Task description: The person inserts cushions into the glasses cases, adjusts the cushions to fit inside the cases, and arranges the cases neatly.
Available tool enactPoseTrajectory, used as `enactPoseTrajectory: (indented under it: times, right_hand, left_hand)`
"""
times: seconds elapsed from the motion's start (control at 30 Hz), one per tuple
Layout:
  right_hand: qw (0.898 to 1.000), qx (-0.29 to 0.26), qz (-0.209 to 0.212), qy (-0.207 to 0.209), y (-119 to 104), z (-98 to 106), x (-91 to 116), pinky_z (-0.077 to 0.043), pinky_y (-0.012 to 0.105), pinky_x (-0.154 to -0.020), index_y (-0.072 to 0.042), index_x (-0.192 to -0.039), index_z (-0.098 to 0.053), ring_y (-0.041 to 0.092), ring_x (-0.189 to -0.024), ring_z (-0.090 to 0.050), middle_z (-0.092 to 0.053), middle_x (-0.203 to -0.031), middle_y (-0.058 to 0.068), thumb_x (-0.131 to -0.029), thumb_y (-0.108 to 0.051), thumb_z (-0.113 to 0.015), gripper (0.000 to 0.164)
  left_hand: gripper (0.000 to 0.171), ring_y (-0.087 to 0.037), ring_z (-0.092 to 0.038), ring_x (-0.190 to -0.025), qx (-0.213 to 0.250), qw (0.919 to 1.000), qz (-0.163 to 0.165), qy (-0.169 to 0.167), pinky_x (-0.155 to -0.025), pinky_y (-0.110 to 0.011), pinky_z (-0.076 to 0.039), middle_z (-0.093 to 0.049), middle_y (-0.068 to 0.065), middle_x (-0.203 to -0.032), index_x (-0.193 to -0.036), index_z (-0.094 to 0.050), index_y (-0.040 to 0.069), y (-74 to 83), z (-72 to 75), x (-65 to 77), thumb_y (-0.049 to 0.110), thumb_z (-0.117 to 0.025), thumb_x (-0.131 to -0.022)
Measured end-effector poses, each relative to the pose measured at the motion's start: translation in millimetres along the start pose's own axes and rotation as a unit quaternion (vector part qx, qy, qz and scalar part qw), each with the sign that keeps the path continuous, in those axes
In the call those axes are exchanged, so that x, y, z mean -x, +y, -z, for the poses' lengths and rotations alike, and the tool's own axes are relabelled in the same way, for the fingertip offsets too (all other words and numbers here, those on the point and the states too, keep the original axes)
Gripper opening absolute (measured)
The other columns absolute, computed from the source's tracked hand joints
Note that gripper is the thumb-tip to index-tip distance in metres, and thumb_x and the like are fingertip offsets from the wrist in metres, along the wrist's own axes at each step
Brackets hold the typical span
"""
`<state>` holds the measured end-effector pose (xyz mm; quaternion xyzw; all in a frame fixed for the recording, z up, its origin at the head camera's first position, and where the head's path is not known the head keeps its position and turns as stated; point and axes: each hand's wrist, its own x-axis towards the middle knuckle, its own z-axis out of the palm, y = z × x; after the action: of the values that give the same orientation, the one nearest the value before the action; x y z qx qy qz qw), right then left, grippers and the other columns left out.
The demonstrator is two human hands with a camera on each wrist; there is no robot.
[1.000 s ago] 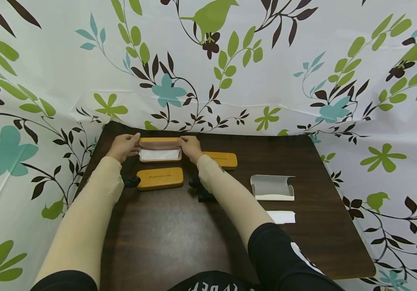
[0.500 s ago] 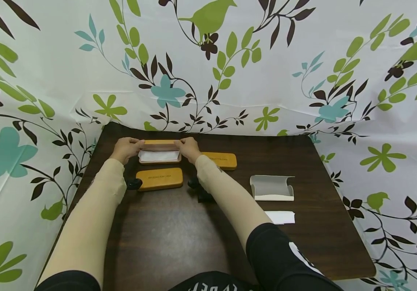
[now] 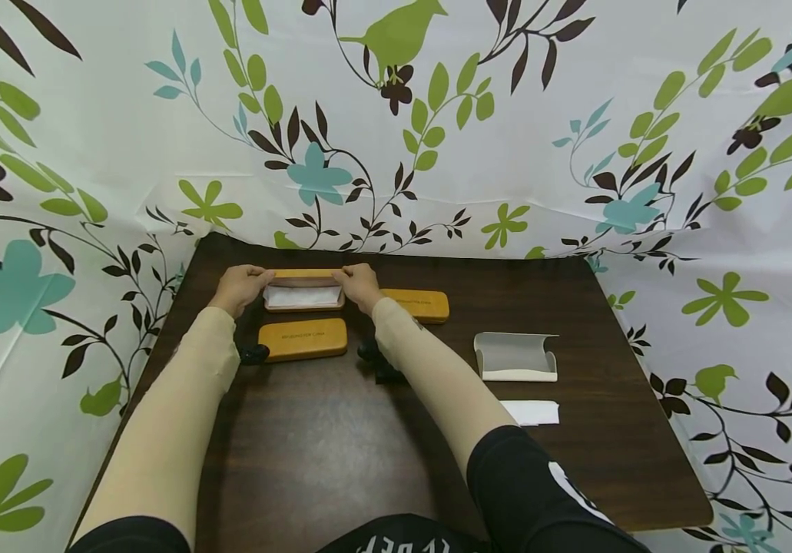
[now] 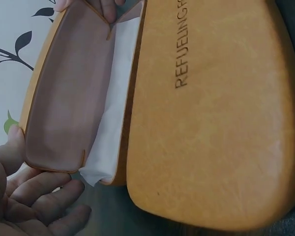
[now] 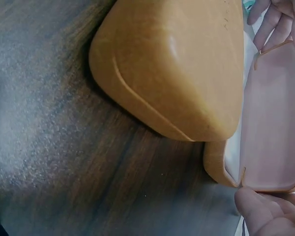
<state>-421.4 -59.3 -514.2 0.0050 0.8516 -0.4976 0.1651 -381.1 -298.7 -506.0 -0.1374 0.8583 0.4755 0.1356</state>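
Observation:
An orange-tan glasses case stands with its lid (image 3: 303,281) raised, the pinkish lining facing me. Folded white cloth or paper (image 4: 113,113) fills its lower half and pokes out at one end. My left hand (image 3: 238,288) holds the lid's left end, thumb (image 4: 14,140) on the edge and fingers beside the corner. At the other end my right hand (image 3: 361,286) grips the lid's corner between thumb and fingers. Directly in front lies a second, closed tan case (image 3: 303,339) with stamped lettering.
Another closed tan case (image 3: 423,305) lies right of my right hand, partly behind the forearm. On the right of the dark wooden table (image 3: 617,445) are an open pale box (image 3: 516,357) and a folded white paper (image 3: 535,412). A patterned curtain (image 3: 396,153) hangs behind.
The raised lid has come down slightly toward me. My left hand has shifted a little right and lower; my right hand has dipped with the lid. The other cases stay put.

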Motion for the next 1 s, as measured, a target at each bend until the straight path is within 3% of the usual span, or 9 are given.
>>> enactPoseTrajectory:
  times: [0.07,0.17,0.27,0.4,0.5,0.7,0.77,0.9,1.0]
  right_hand:
    - [1.0,0.0,0.005,0.009,1,-1,1,-0.04,0.035,-0.108,-0.004,-0.142,-0.046,0.021,-0.135,-0.043,-0.051,-0.142,0.009,-0.098,-0.034,-0.057,0.055]
    - [1.0,-0.005,0.013,0.01,2,-2,3,-0.04,0.036,-0.108,-0.002,-0.143,-0.044,0.031,-0.115,-0.06,-0.059,-0.132,0.013,-0.098,-0.034,-0.056,0.057]
    - [1.0,-0.022,0.011,-0.002,3,-3,4,-0.039,0.038,-0.109,-0.002,-0.146,-0.04,0.039,-0.094,-0.064,-0.064,-0.122,0.016,-0.099,-0.033,-0.055,0.058]
    - [0.999,-0.042,-0.006,-0.007,5,-3,6,-0.035,0.041,-0.111,-0.007,-0.146,-0.042,0.028,-0.121,-0.055,-0.055,-0.137,0.012,-0.098,-0.034,-0.056,0.056]
    - [0.998,-0.061,-0.011,-0.008,7,-4,7,-0.033,0.041,-0.113,-0.01,-0.146,-0.041,0.023,-0.132,-0.046,-0.059,-0.132,0.012,-0.097,-0.035,-0.057,0.057]
    - [0.997,-0.074,-0.013,-0.006,9,-6,11,-0.035,0.04,-0.111,-0.01,-0.146,-0.041,0.019,-0.132,-0.046,-0.056,-0.136,0.01,-0.097,-0.033,-0.058,0.057]
    - [0.997,-0.076,-0.01,-0.008,10,-7,13,-0.034,0.04,-0.112,-0.01,-0.147,-0.04,0.023,-0.126,-0.051,-0.059,-0.128,0.02,-0.098,-0.032,-0.057,0.057]
    - [0.996,-0.087,-0.002,-0.007,12,-9,17,-0.033,0.039,-0.112,-0.008,-0.148,-0.038,0.024,-0.127,-0.05,-0.058,-0.126,0.024,-0.099,-0.032,-0.056,0.057]
    - [0.995,-0.099,0.001,-0.007,14,-9,19,-0.032,0.04,-0.113,-0.009,-0.148,-0.037,0.021,-0.137,-0.039,-0.053,-0.14,0.013,-0.099,-0.033,-0.056,0.058]
  left_hand:
    - [0.064,-0.045,-0.035,-0.135,-0.001,1.0,-0.002,0.001,-0.106,-0.06,-0.035,-0.039,-0.024,-0.146,-0.144,-0.042,0.002,-1.1,-0.2,0.8,0.047,-0.047,-0.099]
    - [0.067,-0.044,-0.035,-0.135,-0.004,1.0,-0.004,0.0,-0.105,-0.061,-0.035,-0.04,-0.023,-0.147,-0.145,-0.042,0.003,-3.0,-0.1,2.0,0.05,-0.047,-0.098]
    - [0.069,-0.043,-0.035,-0.135,0.0,1.0,-0.004,-0.004,-0.106,-0.062,-0.034,-0.039,-0.022,-0.147,-0.145,-0.042,0.004,-6.0,0.6,3.2,0.053,-0.049,-0.096]
    - [0.07,-0.045,-0.04,-0.132,0.028,0.9995,-0.001,-0.013,-0.106,-0.061,-0.035,-0.038,-0.021,-0.149,-0.145,-0.041,0.006,-12.4,1.9,3.5,0.054,-0.052,-0.095]
    - [0.067,-0.047,-0.043,-0.129,0.064,0.9978,-0.003,-0.02,-0.105,-0.057,-0.038,-0.038,-0.022,-0.148,-0.145,-0.04,0.003,-13.7,1.0,4.4,0.049,-0.053,-0.096]
    - [0.064,-0.045,-0.041,-0.132,0.1,0.9946,-0.014,-0.023,-0.107,-0.054,-0.038,-0.037,-0.024,-0.148,-0.145,-0.035,-0.001,-14.7,-3.3,7.0,0.041,-0.052,-0.099]
    - [0.064,-0.043,-0.039,-0.134,0.109,0.9935,-0.018,-0.025,-0.106,-0.054,-0.038,-0.036,-0.024,-0.148,-0.145,-0.034,-0.001,-16.6,-5.1,6.9,0.04,-0.052,-0.099]
    - [0.066,-0.041,-0.035,-0.137,0.128,0.9908,-0.023,-0.037,-0.107,-0.054,-0.037,-0.031,-0.025,-0.15,-0.148,-0.027,0.001,-19.5,-7.3,8.7,0.039,-0.05,-0.099]
    - [0.068,-0.04,-0.032,-0.139,0.126,0.991,-0.027,-0.039,-0.11,-0.055,-0.032,-0.029,-0.024,-0.151,-0.15,-0.024,0.002,-20.8,-8.2,10.1,0.041,-0.048,-0.1]
